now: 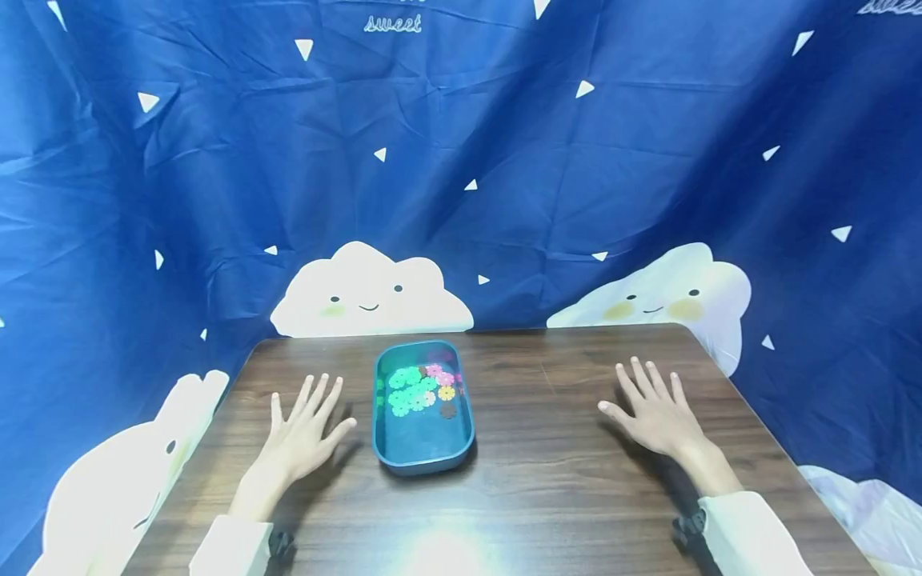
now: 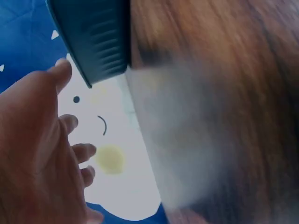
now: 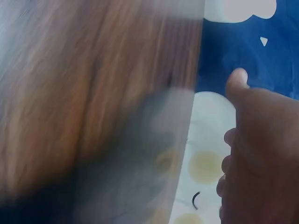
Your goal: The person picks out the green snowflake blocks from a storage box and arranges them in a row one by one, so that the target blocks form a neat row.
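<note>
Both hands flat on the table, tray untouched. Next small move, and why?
Probably the left hand reaches right into the teal rectangular plastic tray for one of the small coloured flower-shaped discs. It lies nearer the tray than the right hand. Both hands are open and hold nothing, and the discs sit heaped at the tray's far end.

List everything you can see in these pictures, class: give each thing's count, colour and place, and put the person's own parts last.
tray: one, teal, middle of the table between the hands
flower-shaped pieces: a small heap, mostly green with some pink and yellow, far half of the tray
table: one, dark brown wood
backdrop cloth: one, blue with white triangles and smiling clouds, behind and beside the table
left hand: fingers spread, flat on the table left of the tray
right hand: fingers spread, flat on the table, well right of the tray
</note>
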A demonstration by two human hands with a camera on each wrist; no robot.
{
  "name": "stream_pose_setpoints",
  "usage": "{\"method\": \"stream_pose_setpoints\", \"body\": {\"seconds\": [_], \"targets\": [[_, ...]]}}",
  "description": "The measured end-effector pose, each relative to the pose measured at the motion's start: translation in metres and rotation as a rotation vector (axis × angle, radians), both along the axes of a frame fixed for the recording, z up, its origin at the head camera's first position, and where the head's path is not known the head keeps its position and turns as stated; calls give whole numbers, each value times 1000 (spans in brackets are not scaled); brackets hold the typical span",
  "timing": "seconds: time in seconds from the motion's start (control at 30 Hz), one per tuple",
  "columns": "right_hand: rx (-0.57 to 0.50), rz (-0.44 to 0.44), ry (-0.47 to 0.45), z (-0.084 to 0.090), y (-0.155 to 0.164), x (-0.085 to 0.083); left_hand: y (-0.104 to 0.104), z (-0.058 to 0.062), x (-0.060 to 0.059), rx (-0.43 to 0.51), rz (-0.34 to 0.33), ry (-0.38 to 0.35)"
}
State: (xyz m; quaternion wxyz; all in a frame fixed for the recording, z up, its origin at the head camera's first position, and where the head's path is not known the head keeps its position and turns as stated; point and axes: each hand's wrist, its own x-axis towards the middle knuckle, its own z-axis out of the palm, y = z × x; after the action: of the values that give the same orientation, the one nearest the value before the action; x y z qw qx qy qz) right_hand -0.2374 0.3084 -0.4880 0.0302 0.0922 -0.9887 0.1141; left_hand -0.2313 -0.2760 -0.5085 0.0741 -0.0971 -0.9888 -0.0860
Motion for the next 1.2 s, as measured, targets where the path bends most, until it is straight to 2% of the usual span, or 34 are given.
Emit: {"method": "stream_pose_setpoints", "body": {"seconds": [0.1,0.2,0.3,0.43,0.53,0.67,0.8,1.0,1.2], "targets": [[-35,25,11,5,-8,-2,4,5,0,40,-15,24],[-94,42,9,11,-20,-3,9,11,3,76,-24,83],[-138,52,19,16,-35,-6,18,14,6,78,-44,175],[-176,66,69,24,-64,-11,33,17,9,42,-115,328],[-209,92,120,34,-89,-19,48,21,9,44,-155,387],[-238,145,182,47,-123,-30,65,22,6,82,-156,337],[-252,213,214,53,-160,-41,73,18,5,99,-157,283],[-229,293,184,61,-208,-54,79,10,2,86,-163,256],[-171,395,157,72,-243,-66,80,7,-1,71,-140,195]]}}
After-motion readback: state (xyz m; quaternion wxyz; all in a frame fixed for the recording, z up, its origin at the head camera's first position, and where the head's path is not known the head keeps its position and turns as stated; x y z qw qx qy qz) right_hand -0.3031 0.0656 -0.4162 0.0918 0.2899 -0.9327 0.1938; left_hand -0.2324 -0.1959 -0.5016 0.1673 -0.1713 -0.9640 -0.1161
